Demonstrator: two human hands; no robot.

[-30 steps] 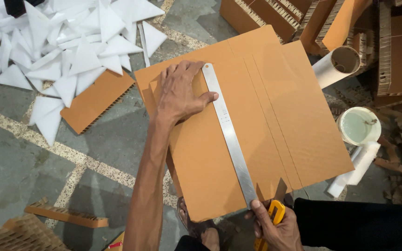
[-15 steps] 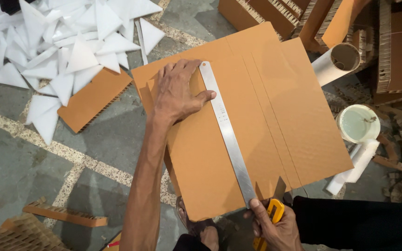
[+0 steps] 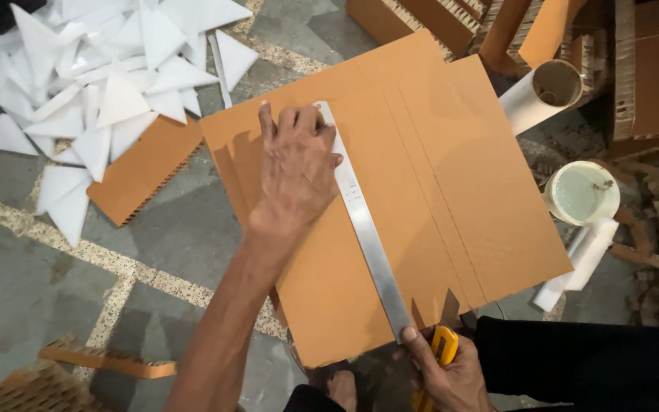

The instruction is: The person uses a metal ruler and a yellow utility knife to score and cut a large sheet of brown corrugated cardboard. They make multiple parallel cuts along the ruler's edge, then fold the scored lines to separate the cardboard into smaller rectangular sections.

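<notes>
A: Entry, head view. Left hand [image 3: 297, 172] lies flat on the steel ruler [image 3: 364, 225], fingers spread apart and pressing it onto the brown cardboard sheet [image 3: 451, 191]. Agreed?

B: Agreed. The palm covers the ruler's far end. The ruler runs slantwise from the far side of the sheet down to its near edge. The sheet lies on the stone floor [image 3: 32, 282].

A: Change over the last second?

B: Small. The left hand and ruler keep the same line on the sheet; no shift that I can make out. The right hand [image 3: 451, 374] stays at the sheet's near edge, fingers closed around the yellow knife [image 3: 442, 347].

A: Blade position?

B: The tip sits just beside the ruler's near end, at the edge of the sheet. I cannot tell whether it touches the cardboard. One fingertip rests against the ruler's end.

A: Reading of that?

B: My judgement: the ruler is settled and held steady, and the knife is placed along it. A cut along this line does not show. Straight lines already mark the sheet to the right of the ruler.

A: Surroundings?

B: White paper triangles [image 3: 116, 84] piled at far left, a smaller cardboard piece [image 3: 143, 172] beside them, a white cup [image 3: 583, 192] and a paper roll [image 3: 539, 95] at right.
</notes>
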